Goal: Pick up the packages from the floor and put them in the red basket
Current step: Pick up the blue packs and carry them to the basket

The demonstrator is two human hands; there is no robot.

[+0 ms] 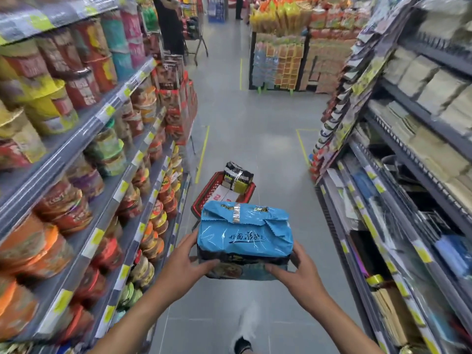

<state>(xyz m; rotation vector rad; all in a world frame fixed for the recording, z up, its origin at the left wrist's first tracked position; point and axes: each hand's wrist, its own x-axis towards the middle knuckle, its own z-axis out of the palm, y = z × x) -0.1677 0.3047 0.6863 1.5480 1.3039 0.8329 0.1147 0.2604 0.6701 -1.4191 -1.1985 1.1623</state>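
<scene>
A person stands in a shop aisle holding a blue package (245, 236) up off the floor (250, 139) with both hands. The left hand (187, 261) grips its left end and the right hand (296, 272) its right end, the fingers (275, 269) of each curled under the near edge. Just beyond it the red basket (204, 198) sits on the floor close to the foot of the left-hand shelves (102, 149), with a black and yellow package (237, 178) standing in its far end.
</scene>
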